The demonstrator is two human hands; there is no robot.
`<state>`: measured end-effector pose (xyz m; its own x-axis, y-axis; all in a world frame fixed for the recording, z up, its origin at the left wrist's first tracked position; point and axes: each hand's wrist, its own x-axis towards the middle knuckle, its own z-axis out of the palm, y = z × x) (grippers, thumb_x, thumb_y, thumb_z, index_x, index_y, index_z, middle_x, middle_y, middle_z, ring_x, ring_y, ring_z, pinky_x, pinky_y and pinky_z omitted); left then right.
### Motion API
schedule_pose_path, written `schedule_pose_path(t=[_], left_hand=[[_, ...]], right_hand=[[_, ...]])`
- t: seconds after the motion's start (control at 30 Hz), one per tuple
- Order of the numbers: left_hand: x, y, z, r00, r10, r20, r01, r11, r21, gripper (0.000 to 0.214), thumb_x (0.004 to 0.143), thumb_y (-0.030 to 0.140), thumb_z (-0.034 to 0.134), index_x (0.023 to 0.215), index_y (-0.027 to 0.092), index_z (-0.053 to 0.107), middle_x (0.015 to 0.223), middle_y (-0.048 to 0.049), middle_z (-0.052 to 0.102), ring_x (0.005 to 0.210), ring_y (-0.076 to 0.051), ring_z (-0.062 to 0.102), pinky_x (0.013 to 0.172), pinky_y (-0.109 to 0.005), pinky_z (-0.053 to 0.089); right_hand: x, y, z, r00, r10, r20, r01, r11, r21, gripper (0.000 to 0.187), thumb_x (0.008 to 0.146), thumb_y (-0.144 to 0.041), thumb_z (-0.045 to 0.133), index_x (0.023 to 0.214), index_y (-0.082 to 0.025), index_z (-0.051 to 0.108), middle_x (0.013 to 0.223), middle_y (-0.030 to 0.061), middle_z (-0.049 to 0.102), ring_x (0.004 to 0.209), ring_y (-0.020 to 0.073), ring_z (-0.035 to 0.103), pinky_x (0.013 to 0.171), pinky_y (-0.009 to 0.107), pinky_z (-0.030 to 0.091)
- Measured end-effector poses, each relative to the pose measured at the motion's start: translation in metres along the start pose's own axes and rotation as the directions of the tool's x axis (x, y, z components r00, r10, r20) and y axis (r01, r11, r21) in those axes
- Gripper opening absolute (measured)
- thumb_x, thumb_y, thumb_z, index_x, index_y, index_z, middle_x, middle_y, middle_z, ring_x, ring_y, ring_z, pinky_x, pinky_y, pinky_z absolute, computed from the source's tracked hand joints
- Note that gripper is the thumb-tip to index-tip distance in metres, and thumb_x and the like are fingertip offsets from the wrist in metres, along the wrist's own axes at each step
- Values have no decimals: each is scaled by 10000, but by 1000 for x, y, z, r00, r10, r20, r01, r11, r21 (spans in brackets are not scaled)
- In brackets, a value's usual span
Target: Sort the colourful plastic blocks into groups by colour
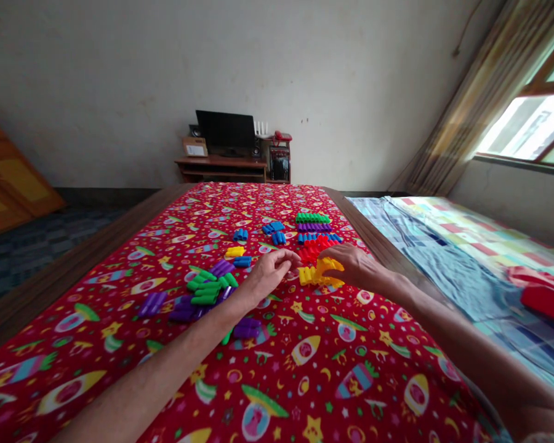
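Observation:
My right hand [354, 264] curls its thumb and fingers around yellow plastic pieces [325, 271], which look ribbed and joined in a row low over the cloth. Just to the left, my left hand [273, 269] has its fingers bent loosely toward the near end of that yellow row, and I see nothing held in it. Behind the right hand lie red pieces [311, 247] of the same sort, partly covered by its fingers. Farther back are neat rows of blue pieces [308, 237], purple pieces [314, 227] and green pieces [313, 218].
Loose green pieces [205, 294] and purple pieces [152, 304] lie heaped left of my left forearm. Small blue pieces [272, 227] and a yellow pair [234, 251] sit beyond. A red patterned cloth [305, 394] covers the table; a checked bed [480, 246] stands at right.

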<state>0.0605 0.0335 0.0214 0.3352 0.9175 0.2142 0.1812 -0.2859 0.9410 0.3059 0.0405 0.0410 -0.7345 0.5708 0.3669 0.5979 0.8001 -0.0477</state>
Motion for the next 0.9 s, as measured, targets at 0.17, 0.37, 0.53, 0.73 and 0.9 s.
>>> schedule_pose_path(t=[0.17, 0.37, 0.53, 0.73, 0.9], left_hand=[[7, 0, 1, 974, 207, 92, -223, 947, 233, 236, 865, 318, 536, 1019, 176, 645, 1083, -95, 700, 1001, -233, 665, 867, -351, 548], [29, -3, 17, 901, 366, 233, -432, 817, 382, 509, 866, 445, 601, 1290, 167, 545, 1371, -150, 550, 1311, -288, 474, 1126, -449, 347], [38, -13, 30, 882, 377, 284, -462, 813, 355, 471, 879, 376, 595, 1310, 192, 546, 1421, -136, 517, 1333, -275, 460, 1136, -442, 341], [35, -12, 38, 890, 373, 261, -443, 842, 308, 353, 847, 243, 612, 1196, 194, 622, 1275, -109, 635, 1218, -251, 568, 1073, -410, 424], [33, -9, 39, 889, 374, 265, -446, 836, 319, 310, 826, 151, 592, 1128, 189, 652, 1186, -95, 678, 1150, -234, 610, 1035, -382, 459]], right_hand=[[-7, -3, -10, 992, -66, -109, 65, 998, -13, 215, 924, -299, 585, 1096, -174, 608, 1009, 119, 698, 936, 219, 652, 795, 360, 518], [-39, -18, -18, 980, 27, -199, -31, 999, -21, 266, 972, -272, 480, 814, -149, 655, 657, 53, 648, 566, 124, 562, 560, 250, 422], [-61, -27, -12, 986, 111, 127, -135, 971, 197, 353, 995, -291, 416, 834, -151, 697, 674, 63, 675, 578, 116, 586, 565, 231, 423], [-52, -25, -1, 981, 136, 137, -169, 950, 263, 360, 995, -341, 427, 853, -169, 710, 680, 63, 677, 611, 135, 602, 601, 244, 450], [-47, -26, -1, 984, 128, 125, -157, 950, 268, 380, 998, -372, 431, 857, -161, 714, 666, 64, 673, 593, 125, 592, 576, 230, 433]])
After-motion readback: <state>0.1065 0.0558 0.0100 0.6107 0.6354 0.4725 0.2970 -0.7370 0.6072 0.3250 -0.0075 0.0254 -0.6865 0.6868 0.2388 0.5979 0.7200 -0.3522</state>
